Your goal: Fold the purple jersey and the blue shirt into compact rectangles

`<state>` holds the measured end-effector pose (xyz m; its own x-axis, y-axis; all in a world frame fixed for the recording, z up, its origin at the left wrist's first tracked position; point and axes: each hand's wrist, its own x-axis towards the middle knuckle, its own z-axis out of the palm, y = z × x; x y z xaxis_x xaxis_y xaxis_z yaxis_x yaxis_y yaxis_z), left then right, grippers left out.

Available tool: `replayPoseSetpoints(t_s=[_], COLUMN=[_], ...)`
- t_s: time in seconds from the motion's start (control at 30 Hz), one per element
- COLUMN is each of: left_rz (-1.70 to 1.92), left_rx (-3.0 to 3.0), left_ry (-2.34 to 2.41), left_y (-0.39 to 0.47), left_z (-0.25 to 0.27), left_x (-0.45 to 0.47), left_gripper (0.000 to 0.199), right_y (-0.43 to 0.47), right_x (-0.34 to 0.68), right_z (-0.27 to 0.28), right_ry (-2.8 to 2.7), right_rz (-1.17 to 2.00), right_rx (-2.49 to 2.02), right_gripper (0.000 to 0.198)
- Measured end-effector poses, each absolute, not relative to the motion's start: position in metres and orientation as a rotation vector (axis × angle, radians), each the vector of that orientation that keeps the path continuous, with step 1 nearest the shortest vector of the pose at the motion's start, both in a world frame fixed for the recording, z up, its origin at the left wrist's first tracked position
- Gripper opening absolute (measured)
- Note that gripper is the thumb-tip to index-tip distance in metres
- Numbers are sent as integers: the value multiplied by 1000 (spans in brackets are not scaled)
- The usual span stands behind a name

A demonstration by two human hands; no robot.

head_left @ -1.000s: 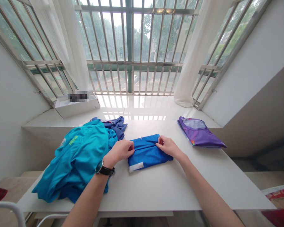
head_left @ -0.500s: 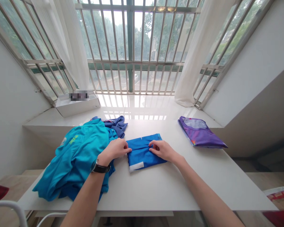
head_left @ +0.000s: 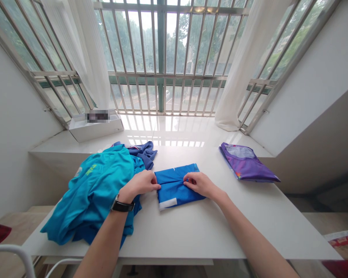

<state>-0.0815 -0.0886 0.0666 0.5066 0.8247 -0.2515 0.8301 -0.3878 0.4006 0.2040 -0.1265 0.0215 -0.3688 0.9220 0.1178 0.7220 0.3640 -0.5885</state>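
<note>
A folded blue garment [head_left: 176, 187] with a white patch at its near left corner lies flat on the white table. At its left edge, my left hand [head_left: 142, 182] has thumb and fingers closed on the cloth; a black-strapped watch is on that wrist. My right hand [head_left: 200, 184] pinches the top layer right of the middle, where a crease runs across toward the left hand. Left of the garment is a loose heap of clothing, with a teal shirt [head_left: 104, 181] on top and a dark blue garment [head_left: 146, 152] behind it.
A folded purple garment [head_left: 246, 162] rests at the table's right side. On the window ledge at the back left stands a white open box [head_left: 97, 130]. Behind it are a barred window and white curtains [head_left: 234, 96]. The white table [head_left: 185, 235] ends in front of me.
The crease under my right fingers looks slightly more gathered, and the blue garment's left edge has shifted a little left. Both hands stay nearly in place; the view has moved slightly.
</note>
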Motion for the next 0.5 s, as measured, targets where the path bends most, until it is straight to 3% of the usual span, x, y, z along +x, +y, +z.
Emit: replayPoseSetpoints(t_s=[0.5], left_rz=[-23], left_rx=[2312], left_ry=[1353], left_y=[-88], left_z=[64], left_x=[-80], left_gripper=[20], right_y=[-126], right_x=[204], right_z=[22], right_ry=[-2238], right_rz=[571], right_rx=[-1402], right_gripper=[18])
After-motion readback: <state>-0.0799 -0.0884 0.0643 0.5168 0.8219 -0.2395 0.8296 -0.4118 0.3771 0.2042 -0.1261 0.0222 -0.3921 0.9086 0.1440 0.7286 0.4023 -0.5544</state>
